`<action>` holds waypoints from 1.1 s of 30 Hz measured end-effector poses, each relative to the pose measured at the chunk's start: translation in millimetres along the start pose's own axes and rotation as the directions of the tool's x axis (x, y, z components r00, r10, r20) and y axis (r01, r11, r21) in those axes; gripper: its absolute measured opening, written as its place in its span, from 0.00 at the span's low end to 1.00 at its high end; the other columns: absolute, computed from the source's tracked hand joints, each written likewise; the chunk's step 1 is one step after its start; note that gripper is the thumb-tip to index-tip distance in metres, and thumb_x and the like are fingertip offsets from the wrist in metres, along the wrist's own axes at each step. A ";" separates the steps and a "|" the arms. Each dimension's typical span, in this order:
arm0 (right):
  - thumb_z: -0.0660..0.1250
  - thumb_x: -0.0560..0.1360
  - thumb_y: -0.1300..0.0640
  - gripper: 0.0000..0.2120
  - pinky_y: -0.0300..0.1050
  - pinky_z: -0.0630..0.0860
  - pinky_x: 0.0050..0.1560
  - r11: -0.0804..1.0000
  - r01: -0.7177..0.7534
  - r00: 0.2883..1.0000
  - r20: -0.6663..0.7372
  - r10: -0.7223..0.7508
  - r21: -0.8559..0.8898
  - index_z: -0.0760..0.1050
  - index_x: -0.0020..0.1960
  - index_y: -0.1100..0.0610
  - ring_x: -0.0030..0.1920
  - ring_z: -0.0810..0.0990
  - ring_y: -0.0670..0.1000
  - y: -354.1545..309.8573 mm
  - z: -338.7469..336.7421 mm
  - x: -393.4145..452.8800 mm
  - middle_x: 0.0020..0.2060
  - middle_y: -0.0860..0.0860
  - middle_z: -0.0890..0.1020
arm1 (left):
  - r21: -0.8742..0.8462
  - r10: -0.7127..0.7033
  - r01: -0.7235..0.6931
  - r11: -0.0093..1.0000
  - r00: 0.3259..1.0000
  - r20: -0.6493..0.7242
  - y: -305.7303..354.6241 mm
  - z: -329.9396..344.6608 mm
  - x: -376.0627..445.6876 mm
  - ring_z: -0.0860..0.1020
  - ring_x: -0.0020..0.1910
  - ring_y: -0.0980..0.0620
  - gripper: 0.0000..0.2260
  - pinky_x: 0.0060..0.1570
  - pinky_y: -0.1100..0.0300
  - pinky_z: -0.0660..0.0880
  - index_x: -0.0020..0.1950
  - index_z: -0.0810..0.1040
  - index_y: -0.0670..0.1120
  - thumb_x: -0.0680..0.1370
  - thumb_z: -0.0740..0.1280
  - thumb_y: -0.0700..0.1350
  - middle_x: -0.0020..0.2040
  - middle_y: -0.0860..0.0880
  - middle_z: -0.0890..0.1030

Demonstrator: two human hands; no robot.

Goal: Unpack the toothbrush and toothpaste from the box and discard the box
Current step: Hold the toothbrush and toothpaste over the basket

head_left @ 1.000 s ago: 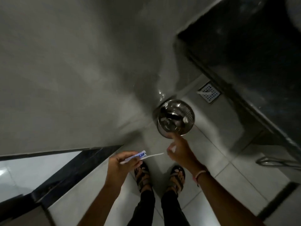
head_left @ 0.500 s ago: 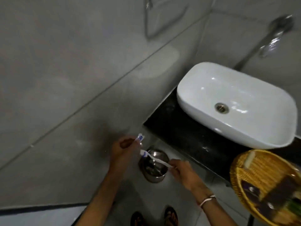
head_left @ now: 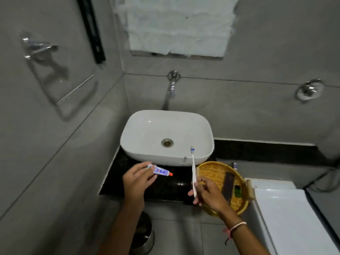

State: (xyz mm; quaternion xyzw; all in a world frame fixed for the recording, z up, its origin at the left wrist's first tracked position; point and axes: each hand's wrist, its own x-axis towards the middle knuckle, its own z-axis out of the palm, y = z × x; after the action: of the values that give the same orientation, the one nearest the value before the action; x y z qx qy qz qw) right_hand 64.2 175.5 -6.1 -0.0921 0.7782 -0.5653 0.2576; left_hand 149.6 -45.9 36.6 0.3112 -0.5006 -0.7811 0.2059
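My left hand (head_left: 137, 178) grips a small blue-and-white toothpaste tube (head_left: 160, 170) with a red cap, held level over the black counter (head_left: 117, 173) in front of the basin. My right hand (head_left: 207, 193) holds a white toothbrush (head_left: 193, 168) upright by the lower end of its handle. Its blue-bristled head points up in front of the basin's near rim. No box is in either hand. The steel bin (head_left: 145, 236) stands on the floor below my left forearm, partly hidden by it.
A white basin (head_left: 166, 137) sits on the counter under a wall tap (head_left: 172, 85). A yellow woven basket (head_left: 223, 186) with small dark items lies right of the basin. A white toilet tank (head_left: 287, 214) stands at the right. A towel ring (head_left: 58, 70) hangs on the left wall.
The view has swung up from the floor bin to the basin. The toothbrush passed from my left hand to my right; both hands rose to counter height.
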 end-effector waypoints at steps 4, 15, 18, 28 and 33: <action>0.60 0.83 0.59 0.13 0.37 0.73 0.26 0.988 -0.112 0.976 -0.177 0.130 0.111 0.77 0.46 0.66 0.25 0.76 0.48 21.0 -44.6 0.6 0.32 0.56 0.86 | 0.015 -0.124 0.125 0.992 0.992 -0.010 -40.5 49.1 -0.6 0.82 0.37 0.47 0.04 0.34 0.67 0.82 0.47 0.81 0.35 0.75 0.71 0.29 0.45 0.34 0.82; 0.69 0.78 0.64 0.13 0.39 0.68 0.22 0.916 -0.390 0.887 -0.228 0.400 0.089 0.72 0.37 0.57 0.25 0.74 0.49 71.5 -110.5 73.4 0.27 0.54 0.78 | 0.311 -0.250 0.258 0.915 0.966 -0.065 -118.7 150.3 14.3 0.84 0.48 0.38 0.04 0.44 0.48 0.84 0.43 0.85 0.35 0.70 0.75 0.28 0.46 0.33 0.86; 0.72 0.76 0.63 0.10 0.38 0.73 0.27 0.924 -0.370 0.912 -0.226 0.341 -0.100 0.81 0.35 0.60 0.27 0.78 0.48 83.8 -121.9 96.5 0.30 0.56 0.83 | 0.497 -0.131 0.162 0.852 0.987 -0.096 -129.9 177.3 22.0 0.85 0.45 0.38 0.04 0.51 0.45 0.83 0.40 0.87 0.39 0.69 0.78 0.32 0.41 0.38 0.87; 0.76 0.72 0.56 0.13 0.43 0.85 0.47 0.836 -0.401 0.915 -0.212 0.344 -0.375 0.81 0.51 0.62 0.43 0.87 0.51 99.2 -127.9 126.7 0.46 0.55 0.87 | 0.832 0.049 -0.086 0.549 0.996 0.070 -166.7 214.2 30.3 0.83 0.44 0.51 0.01 0.39 0.64 0.79 0.45 0.84 0.41 0.75 0.75 0.38 0.46 0.45 0.85; 0.74 0.74 0.54 0.10 0.44 0.83 0.54 0.815 -0.384 0.913 -0.308 0.266 -0.434 0.79 0.52 0.58 0.50 0.85 0.52 95.0 -125.6 129.6 0.48 0.52 0.84 | 0.901 0.133 -0.183 0.393 0.981 0.141 -179.8 216.5 24.9 0.72 0.36 0.60 0.10 0.32 0.72 0.65 0.37 0.78 0.48 0.78 0.70 0.40 0.44 0.53 0.73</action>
State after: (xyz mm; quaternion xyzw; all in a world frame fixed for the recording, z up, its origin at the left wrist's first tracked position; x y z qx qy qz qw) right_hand -95.4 256.4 -104.0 0.0486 0.9235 -0.3057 0.2264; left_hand -20.1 154.3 -68.0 0.3060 -0.8758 -0.3676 0.0651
